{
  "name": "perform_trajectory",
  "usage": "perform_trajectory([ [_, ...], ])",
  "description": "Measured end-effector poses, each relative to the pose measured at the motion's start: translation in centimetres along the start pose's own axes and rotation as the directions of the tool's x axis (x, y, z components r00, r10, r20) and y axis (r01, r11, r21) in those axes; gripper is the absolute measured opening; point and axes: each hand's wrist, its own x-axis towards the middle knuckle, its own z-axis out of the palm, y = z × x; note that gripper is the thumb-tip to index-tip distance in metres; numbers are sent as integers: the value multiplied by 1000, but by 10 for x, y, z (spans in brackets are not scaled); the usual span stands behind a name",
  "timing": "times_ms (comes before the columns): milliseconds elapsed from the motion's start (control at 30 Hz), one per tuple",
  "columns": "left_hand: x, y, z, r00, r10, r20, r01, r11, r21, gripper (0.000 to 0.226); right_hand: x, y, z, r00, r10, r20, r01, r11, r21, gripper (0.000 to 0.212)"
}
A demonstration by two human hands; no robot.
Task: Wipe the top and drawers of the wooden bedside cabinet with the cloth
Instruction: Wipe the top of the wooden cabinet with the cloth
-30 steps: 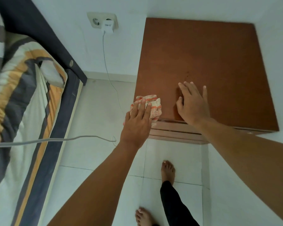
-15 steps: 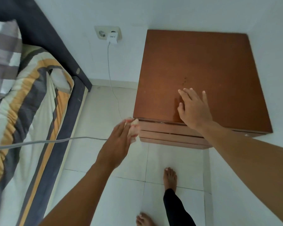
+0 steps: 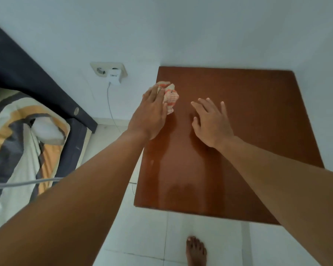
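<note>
The wooden bedside cabinet (image 3: 248, 143) fills the right middle of the head view; only its glossy brown top shows, the drawers are hidden below it. My left hand (image 3: 152, 112) presses a crumpled white and orange cloth (image 3: 170, 96) onto the top near its far left corner. My right hand (image 3: 211, 121) lies flat on the top a little to the right, fingers spread, holding nothing.
A bed (image 3: 17, 143) with a striped cover and dark frame stands on the left. A white charger sits in the wall socket (image 3: 109, 71), and its cable (image 3: 112, 110) hangs down beside the cabinet. A bare foot (image 3: 196, 250) stands on the white tiled floor.
My left hand has lifted the cloth from the cabinet's front left edge up onto the top near the far left corner. The view has moved closer over the cabinet. My right hand stays flat.
</note>
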Motion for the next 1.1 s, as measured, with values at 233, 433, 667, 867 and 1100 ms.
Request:
perform_trajectory([
  [233, 97, -19, 26, 997, -71, 22, 71, 997, 24, 55, 42, 26, 32, 996, -47, -80, 48, 999, 11, 52],
  [433, 145, -39, 48, 976, -171, 136, 165, 985, 51, 59, 45, 27, 34, 994, -37, -102, 36, 999, -12, 53],
  [667, 120, -40, 77, 968, -214, 133, 200, 973, 111, 70, 49, 26, 31, 997, -18, -69, 19, 1000, 6, 52],
  [867, 65, -37, 76, 971, -174, 163, 157, 981, 111, 75, 47, 21, 28, 999, 5, -43, -8, 999, -54, 54],
  [1100, -41, -21, 70, 974, -147, 170, 134, 987, 86, 73, 37, -11, 26, 984, 148, 103, -111, 948, -299, 58],
])
